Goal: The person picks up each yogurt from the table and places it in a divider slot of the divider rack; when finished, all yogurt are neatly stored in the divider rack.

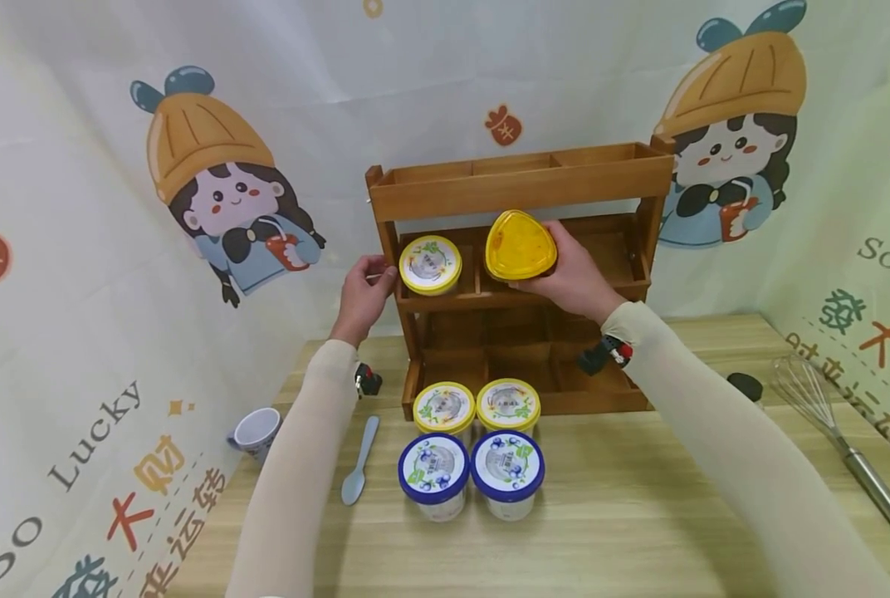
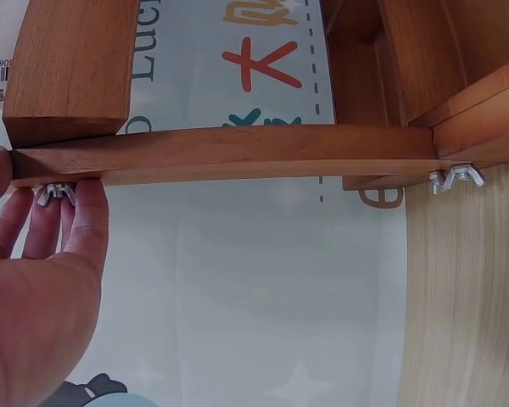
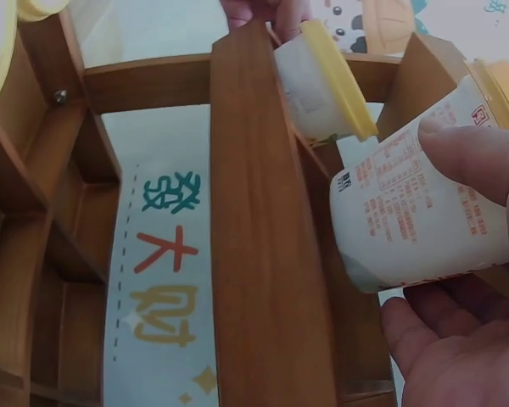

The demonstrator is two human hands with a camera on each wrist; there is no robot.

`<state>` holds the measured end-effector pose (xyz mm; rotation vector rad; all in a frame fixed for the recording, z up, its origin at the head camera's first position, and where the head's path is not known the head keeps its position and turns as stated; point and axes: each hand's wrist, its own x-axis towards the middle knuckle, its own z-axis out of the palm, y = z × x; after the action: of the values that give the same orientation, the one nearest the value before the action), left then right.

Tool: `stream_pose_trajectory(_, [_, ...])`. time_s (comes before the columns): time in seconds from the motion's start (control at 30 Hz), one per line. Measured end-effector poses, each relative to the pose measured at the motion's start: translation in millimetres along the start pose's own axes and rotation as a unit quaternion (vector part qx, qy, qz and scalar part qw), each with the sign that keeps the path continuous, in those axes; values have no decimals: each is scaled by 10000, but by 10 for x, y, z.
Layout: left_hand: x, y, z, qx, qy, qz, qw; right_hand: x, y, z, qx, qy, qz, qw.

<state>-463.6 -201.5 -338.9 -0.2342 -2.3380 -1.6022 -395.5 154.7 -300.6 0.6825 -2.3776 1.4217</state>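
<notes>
At the middle shelf of the wooden rack (image 1: 520, 195), the right hand (image 1: 575, 278) grips a yellow-lidded cup (image 1: 520, 245), fingers and thumb curled round its white side, and holds it tilted at the centre compartment. Just to its left, another yellow cup (image 1: 430, 265) sits in the left compartment of the same shelf. The left hand (image 1: 361, 295) rests on the rack's left upright, fingers straight and relaxed against the wood beside a wing nut (image 2: 56, 193); it holds nothing.

On the table (image 1: 639, 531), touching the rack's foot, stand two more yellow-lidded cups (image 1: 476, 407), and in front of them two blue-lidded cups (image 1: 471, 469), the four close together in a square. To their left lie a pale blue spoon (image 1: 359, 461) and, farther left, a small mug (image 1: 256, 432). A whisk (image 1: 841, 440) lies well apart at the right edge, near a small black object (image 1: 745, 386).

Behind everything hangs a printed backdrop (image 1: 116, 332) with cartoon girls in orange hats. It reads "So Lucky" beside large Chinese characters. The held cup carries red small print on its side, too fine to read; the lids bear green or blue leaf designs with blurred writing.
</notes>
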Motion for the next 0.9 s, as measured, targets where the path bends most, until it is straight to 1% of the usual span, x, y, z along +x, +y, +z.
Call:
stream_pose_trajectory(0.2, [7,20,-3,2,1,-2,10000,5,39,-11,-275,-119,185,9994])
stream_pose_trajectory(0.37, [16,29,-9,30,2,17,10000,74,94,-11,-515,-63,400,9979])
stream_pose_trajectory(0.47, [11,42,-13,46,14,47,10000,101,75,-11,-722,-55,507,9961])
stream_pose_trajectory(0.63, [16,34,-14,54,7,83,10000,113,36,-11,-1050,-199,694,9918])
stream_pose_trajectory(0.73, [23,14,-10,55,-16,44,10000,105,42,-12,-1208,-297,709,9897])
stream_pose_trajectory(0.9, [32,-5,5,49,-40,-5,10000,61,64,-33,-1151,-400,702,9901])
